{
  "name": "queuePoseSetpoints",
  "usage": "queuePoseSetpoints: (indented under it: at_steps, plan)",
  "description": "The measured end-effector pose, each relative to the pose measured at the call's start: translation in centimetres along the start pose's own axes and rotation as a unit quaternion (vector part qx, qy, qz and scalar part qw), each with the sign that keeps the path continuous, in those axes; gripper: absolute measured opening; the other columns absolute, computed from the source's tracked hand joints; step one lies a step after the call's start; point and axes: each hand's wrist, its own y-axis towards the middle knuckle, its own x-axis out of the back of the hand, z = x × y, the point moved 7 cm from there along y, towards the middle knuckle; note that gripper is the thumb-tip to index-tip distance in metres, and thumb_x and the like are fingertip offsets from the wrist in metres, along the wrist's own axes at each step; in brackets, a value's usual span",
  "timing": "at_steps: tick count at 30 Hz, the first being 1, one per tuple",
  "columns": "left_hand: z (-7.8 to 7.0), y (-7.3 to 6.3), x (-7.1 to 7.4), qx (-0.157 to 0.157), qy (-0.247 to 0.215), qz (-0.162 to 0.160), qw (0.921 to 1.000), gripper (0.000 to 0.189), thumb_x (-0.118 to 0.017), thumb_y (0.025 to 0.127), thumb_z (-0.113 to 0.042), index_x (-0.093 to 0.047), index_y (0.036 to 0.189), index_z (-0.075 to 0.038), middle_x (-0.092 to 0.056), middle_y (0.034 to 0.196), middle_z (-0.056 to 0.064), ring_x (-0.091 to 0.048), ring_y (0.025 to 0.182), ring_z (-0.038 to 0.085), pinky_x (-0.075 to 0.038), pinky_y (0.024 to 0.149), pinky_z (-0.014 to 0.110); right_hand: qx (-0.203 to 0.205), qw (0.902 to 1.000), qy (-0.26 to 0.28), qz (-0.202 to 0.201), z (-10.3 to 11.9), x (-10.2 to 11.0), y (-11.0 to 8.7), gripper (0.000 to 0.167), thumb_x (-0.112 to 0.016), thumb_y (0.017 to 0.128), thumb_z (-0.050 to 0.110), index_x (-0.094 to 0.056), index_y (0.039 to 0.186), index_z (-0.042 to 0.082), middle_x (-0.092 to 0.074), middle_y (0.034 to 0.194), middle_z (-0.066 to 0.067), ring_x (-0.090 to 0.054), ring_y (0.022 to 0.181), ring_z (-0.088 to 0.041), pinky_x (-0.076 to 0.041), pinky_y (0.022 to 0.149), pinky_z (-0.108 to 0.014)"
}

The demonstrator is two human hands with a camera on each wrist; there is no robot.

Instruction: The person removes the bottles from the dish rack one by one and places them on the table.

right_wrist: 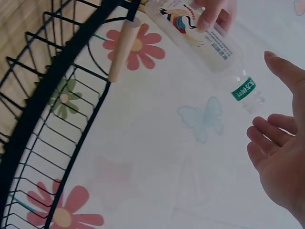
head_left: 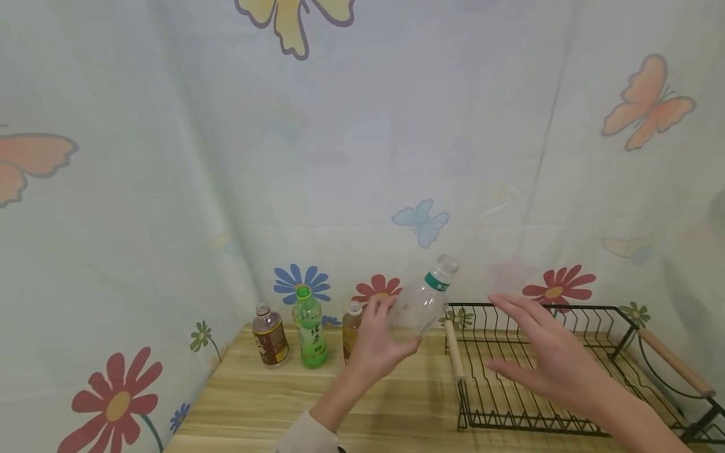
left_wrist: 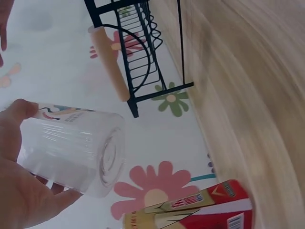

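Note:
My left hand (head_left: 376,343) grips a clear plastic bottle (head_left: 421,305) round its body, lifted over the table. The bottle tilts with its capless neck up and to the right, and a green band (right_wrist: 244,88) circles that neck. In the left wrist view the bottle's round base (left_wrist: 112,157) shows. My right hand (head_left: 557,358) is apart from the bottle, above the rack, with thumb and fingers spread and nothing held. In the right wrist view the right hand (right_wrist: 281,143) is close to the bottle's neck without touching it.
A black wire rack (head_left: 527,425) with wooden handles (head_left: 454,349) stands on the right of the wooden table (head_left: 255,402). At the back left stand a brown-labelled bottle (head_left: 270,340), a green bottle (head_left: 311,333) and an amber bottle (head_left: 350,327). Behind hangs a flowered curtain (head_left: 362,157).

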Motion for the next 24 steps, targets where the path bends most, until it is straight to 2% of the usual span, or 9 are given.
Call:
queuePoseSetpoints:
  at_steps: [4,8,11,13,15,19,24]
  plan:
    - [1.3,-0.6,-0.8,0.033,-0.025,-0.009,0.9991,0.081,-0.092,0.08,-0.038,-0.055,0.147,-0.015,-0.051,0.136,-0.002,-0.055,0.119,0.021,-0.059,0.096,0.042,-0.029,0.9987,0.036,0.02,-0.8,-0.8,-0.9,0.095,-0.095,0.08,0.038,-0.046,0.159,0.018,-0.056,0.149,-0.011,-0.054,0.134,-0.041,-0.054,0.093,-0.07]
    - [2.3,-1.1,-1.8,0.048,-0.028,-0.014,0.9984,0.082,-0.09,0.082,-0.047,-0.054,0.15,-0.018,-0.055,0.134,-0.003,-0.059,0.115,0.02,-0.059,0.093,0.042,-0.052,0.9962,0.061,0.035,-1.5,-1.5,-1.9,0.092,-0.095,0.08,0.038,-0.048,0.158,0.022,-0.058,0.147,-0.01,-0.052,0.135,-0.047,-0.049,0.094,-0.076]
    - [2.7,-1.3,-2.6,0.062,-0.031,-0.013,0.9975,0.085,-0.088,0.082,-0.054,-0.053,0.151,-0.019,-0.057,0.137,-0.002,-0.061,0.116,0.02,-0.059,0.094,0.044,-0.06,0.9955,0.06,0.043,-2.1,-2.1,-2.9,0.09,-0.094,0.08,0.04,-0.049,0.156,0.022,-0.059,0.147,-0.008,-0.056,0.132,-0.04,-0.053,0.094,-0.069]
    - [2.9,-1.4,-3.2,0.076,-0.032,-0.012,0.9965,0.086,-0.088,0.082,-0.057,-0.052,0.152,-0.02,-0.057,0.137,-0.002,-0.061,0.117,0.02,-0.059,0.095,0.044,-0.073,0.9943,0.053,0.057,-2.6,-2.6,-3.8,0.087,-0.091,0.082,0.047,-0.051,0.155,0.021,-0.06,0.146,-0.005,-0.059,0.129,-0.033,-0.057,0.092,-0.062]
    - [3.1,-1.5,-3.8,0.091,-0.036,-0.012,0.9952,0.087,-0.088,0.082,-0.058,-0.052,0.151,-0.021,-0.058,0.138,-0.003,-0.061,0.118,0.019,-0.059,0.094,0.043,-0.097,0.9907,0.054,0.078,-3.3,-3.3,-4.7,0.084,-0.087,0.084,0.054,-0.053,0.152,0.018,-0.061,0.144,-0.006,-0.061,0.126,-0.032,-0.059,0.089,-0.059]
    - [3.7,-1.8,-4.7,0.113,-0.04,-0.015,0.9927,0.086,-0.089,0.081,-0.056,-0.052,0.151,-0.022,-0.058,0.138,-0.004,-0.062,0.118,0.019,-0.059,0.093,0.042,-0.146,0.9792,0.073,0.121,-5.1,-4.9,-6.6,0.083,-0.08,0.084,0.064,-0.059,0.145,0.012,-0.063,0.141,-0.011,-0.062,0.125,-0.04,-0.058,0.089,-0.063]
    - [4.8,-2.1,-5.6,0.138,-0.046,-0.025,0.989,0.084,-0.092,0.082,-0.045,-0.05,0.15,-0.019,-0.057,0.139,-0.002,-0.06,0.123,0.02,-0.057,0.1,0.047,-0.171,0.9657,0.109,0.162,-6.7,-6.8,-9.0,0.078,-0.083,0.086,0.055,-0.06,0.143,0.007,-0.064,0.14,-0.017,-0.062,0.122,-0.046,-0.057,0.088,-0.066]
